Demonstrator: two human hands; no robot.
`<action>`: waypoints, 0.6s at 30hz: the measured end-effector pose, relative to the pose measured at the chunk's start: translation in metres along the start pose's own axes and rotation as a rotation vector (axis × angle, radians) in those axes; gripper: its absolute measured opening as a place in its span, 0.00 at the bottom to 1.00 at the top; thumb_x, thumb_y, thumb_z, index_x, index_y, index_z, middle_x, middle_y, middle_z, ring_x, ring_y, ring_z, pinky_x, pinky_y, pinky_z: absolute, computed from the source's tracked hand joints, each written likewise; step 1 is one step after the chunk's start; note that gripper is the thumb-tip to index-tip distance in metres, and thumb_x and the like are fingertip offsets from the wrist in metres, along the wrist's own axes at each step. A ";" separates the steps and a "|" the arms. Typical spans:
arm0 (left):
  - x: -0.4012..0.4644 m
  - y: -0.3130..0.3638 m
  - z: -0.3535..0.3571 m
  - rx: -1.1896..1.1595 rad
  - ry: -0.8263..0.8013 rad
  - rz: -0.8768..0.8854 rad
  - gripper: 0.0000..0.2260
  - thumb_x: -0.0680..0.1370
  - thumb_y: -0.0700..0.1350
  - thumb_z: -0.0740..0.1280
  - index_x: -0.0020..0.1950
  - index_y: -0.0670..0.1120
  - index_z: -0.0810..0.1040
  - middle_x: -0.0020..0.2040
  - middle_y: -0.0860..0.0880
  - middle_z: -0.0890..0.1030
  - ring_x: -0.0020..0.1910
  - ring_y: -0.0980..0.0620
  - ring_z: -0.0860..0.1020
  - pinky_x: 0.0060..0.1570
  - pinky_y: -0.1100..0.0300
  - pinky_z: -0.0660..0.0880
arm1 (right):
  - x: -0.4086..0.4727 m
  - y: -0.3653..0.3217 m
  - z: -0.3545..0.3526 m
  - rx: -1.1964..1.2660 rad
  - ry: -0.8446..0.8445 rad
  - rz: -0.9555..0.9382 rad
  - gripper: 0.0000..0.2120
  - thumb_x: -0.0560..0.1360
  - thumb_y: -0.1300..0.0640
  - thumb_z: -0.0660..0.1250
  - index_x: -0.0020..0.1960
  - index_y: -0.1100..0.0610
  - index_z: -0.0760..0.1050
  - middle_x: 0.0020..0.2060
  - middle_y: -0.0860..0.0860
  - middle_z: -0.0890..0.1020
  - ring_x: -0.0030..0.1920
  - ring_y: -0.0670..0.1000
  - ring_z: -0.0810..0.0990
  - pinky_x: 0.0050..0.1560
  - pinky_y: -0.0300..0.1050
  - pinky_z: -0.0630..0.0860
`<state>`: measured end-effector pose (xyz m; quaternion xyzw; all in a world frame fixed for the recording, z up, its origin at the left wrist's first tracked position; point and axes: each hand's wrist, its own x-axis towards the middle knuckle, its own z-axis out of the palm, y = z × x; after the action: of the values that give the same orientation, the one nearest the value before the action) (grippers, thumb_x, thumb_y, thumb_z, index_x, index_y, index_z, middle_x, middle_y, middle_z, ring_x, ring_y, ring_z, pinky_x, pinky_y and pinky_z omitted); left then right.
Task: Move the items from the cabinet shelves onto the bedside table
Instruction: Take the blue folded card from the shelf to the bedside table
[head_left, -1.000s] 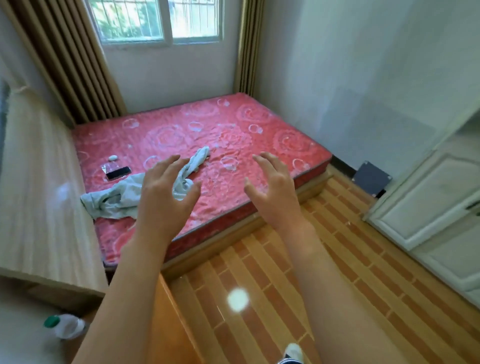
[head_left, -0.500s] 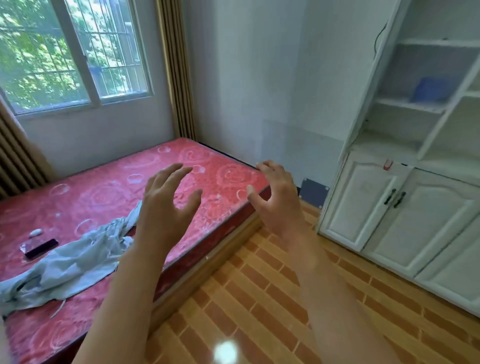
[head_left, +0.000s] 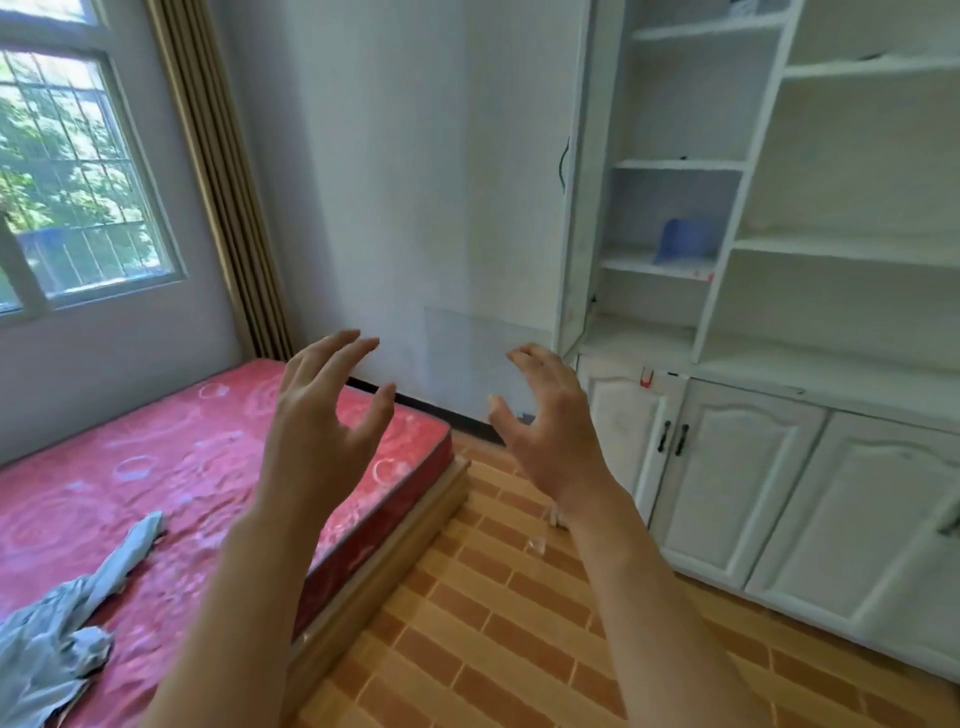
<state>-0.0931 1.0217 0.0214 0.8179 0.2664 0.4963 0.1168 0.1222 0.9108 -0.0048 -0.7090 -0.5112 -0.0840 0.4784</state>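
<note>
- the cabinet (head_left: 769, 291) is white, with open shelves above and panelled doors with dark handles below; it stands at the right against the wall.
- a blue item (head_left: 684, 240), blurred, sits on a middle shelf in the narrow left column; a small dark speck lies on the shelf above it.
- the left hand (head_left: 319, 431) and right hand (head_left: 550, 431) are raised in the air, fingers spread and loosely curved, holding nothing.
- a pale blue cloth (head_left: 67, 629) lies on the red bed (head_left: 171, 457).
</note>
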 end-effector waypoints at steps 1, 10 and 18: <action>0.005 0.007 0.010 -0.005 -0.002 0.003 0.21 0.79 0.47 0.73 0.72 0.47 0.79 0.72 0.48 0.77 0.74 0.48 0.72 0.73 0.50 0.68 | 0.003 0.009 -0.008 -0.020 0.007 0.002 0.29 0.78 0.40 0.61 0.77 0.50 0.71 0.76 0.48 0.71 0.76 0.49 0.67 0.74 0.59 0.71; 0.050 0.059 0.097 -0.121 -0.087 0.083 0.21 0.80 0.50 0.71 0.74 0.50 0.77 0.74 0.51 0.75 0.76 0.50 0.69 0.72 0.58 0.63 | 0.024 0.066 -0.086 -0.159 0.114 0.033 0.30 0.79 0.40 0.60 0.77 0.52 0.71 0.76 0.48 0.71 0.76 0.49 0.67 0.78 0.55 0.66; 0.106 0.087 0.165 -0.205 -0.118 0.181 0.22 0.81 0.51 0.70 0.74 0.49 0.76 0.75 0.51 0.75 0.76 0.50 0.69 0.71 0.56 0.65 | 0.060 0.106 -0.135 -0.307 0.202 0.036 0.30 0.79 0.40 0.60 0.77 0.53 0.71 0.75 0.50 0.72 0.77 0.51 0.68 0.78 0.58 0.66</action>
<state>0.1177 1.0200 0.0620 0.8503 0.1322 0.4804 0.1698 0.2851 0.8437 0.0404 -0.7706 -0.4292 -0.2231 0.4149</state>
